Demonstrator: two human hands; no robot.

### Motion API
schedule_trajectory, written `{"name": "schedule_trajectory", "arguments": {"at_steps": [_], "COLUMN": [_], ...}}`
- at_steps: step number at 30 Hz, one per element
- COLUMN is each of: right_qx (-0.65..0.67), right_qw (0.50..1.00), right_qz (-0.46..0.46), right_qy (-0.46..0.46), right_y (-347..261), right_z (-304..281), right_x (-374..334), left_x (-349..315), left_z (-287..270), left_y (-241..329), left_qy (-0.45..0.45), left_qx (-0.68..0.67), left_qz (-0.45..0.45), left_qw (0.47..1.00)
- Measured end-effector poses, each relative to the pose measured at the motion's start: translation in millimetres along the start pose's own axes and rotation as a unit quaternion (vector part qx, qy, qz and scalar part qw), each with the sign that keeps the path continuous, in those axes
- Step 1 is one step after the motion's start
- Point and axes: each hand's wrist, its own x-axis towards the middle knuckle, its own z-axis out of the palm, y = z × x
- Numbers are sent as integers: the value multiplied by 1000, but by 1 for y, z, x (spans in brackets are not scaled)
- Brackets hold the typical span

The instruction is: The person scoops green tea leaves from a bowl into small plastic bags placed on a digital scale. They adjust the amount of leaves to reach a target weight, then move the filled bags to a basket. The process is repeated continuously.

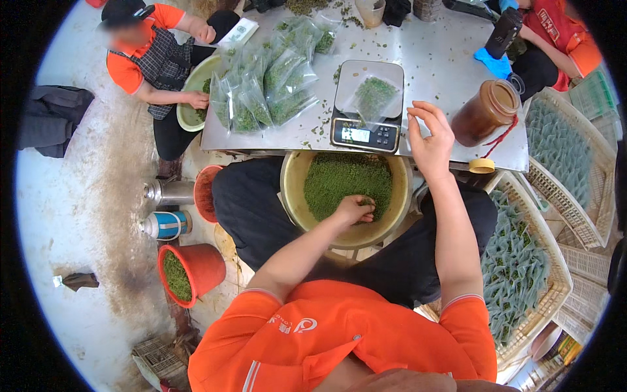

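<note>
Below the scale [366, 134] I see fine, crumbly green bits [343, 181], left hand [353, 210] curled on them, grip unclear, right hand [432, 140] spread loosely beside the scale.

- I sit in what looks like a small food-packing workshop.
- My metal table [450, 55] carries a digital scale [345, 72] and a pile of filled clear bags [277, 85].
- Just below its edge, a wide basin [293, 193] holds loose green bits [346, 176].
- To my right, baskets [560, 281] stand full of small pouches [516, 277].
- A co-worker [166, 62] in an apron wears orange like me.
</note>
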Motion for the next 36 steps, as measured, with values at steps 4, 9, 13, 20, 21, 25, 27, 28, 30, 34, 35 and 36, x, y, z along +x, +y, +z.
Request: {"name": "schedule_trajectory", "arguments": {"at_steps": [4,9,13,20,21,25,27,28,30,34,35,36], "right_qx": [-25,-17,-32,-46,-43,-43,-38,-39,-41,-40,-40,-40], "right_qw": [1000,999,998,997,997,997,997,997,997,996,996,995], "right_qz": [-5,1,8,12,7,8,13,11,9,0,2,3], "right_qy": [-8,-30,-46,-67,-69,-68,-69,-70,-72,-80,-83,-86], "right_y": [6,9,10,13,13,14,13,14,16,16,15,15], "right_z": [-3,4,8,6,6,4,3,3,2,2,1,1], "right_x": [9,8,8,11,11,8,8,7,7,6,6,5], "left_x": [-76,-116,-125,-110,-109,-110,-114,-116,-119,-120,-122,-118], "left_z": [-29,-32,4,16,13,11,8,6,2,-9,-12,-18], "left_y": [38,76,162,185,182,171,160,154,143,126,125,128], "left_qy": [-20,8,-20,22,23,32,35,36,31,61,79,159], "left_qx": [-83,-287,-285,-273,-271,-261,-245,-237,-204,99,221,385], "left_qz": [35,108,262,293,295,284,268,260,247,299,321,396], "left_qw": [996,952,922,916,916,922,931,935,947,947,917,818]}}
